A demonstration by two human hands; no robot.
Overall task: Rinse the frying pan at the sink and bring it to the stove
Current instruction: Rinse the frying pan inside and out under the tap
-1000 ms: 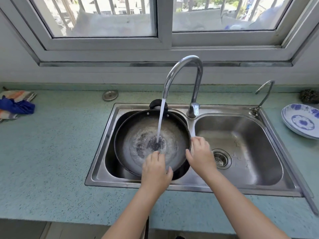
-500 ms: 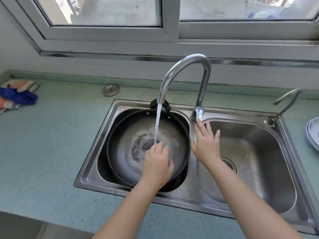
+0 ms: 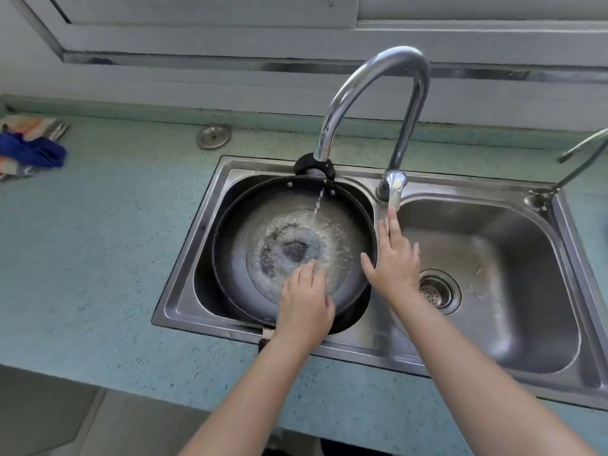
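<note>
A: Starting wide. Double steel sink [image 3: 368, 343] set in a speckled teal counter [image 3: 98, 258]. The frying pan [image 3: 230, 258] sits tilted in the left basin, its handle stub poking over the near rim.

B: And the water?

A: Only a thin broken trickle drops from the tall tap [image 3: 371, 80] into the pan, where a shallow pool lies over a dark burnt patch in the middle.

B: Hands?

A: Left hand [image 3: 306, 307] is inside the pan at the near edge, fingers curled down on the wet surface, clamped on nothing. Right hand [image 3: 394, 261] is flat, fingers spread, one fingertip touching the tap lever [image 3: 393, 189].

B: So shutting off?

A: My guess. To do it well I'd press the lever fully home, swirl the pooled water over that dark patch, then tip it out toward the drain before lifting.

B: Risk?

A: Wet metal, wet fingers. Take the handle firmly and let it drip before heading to the stove, which isn't in sight.
</note>
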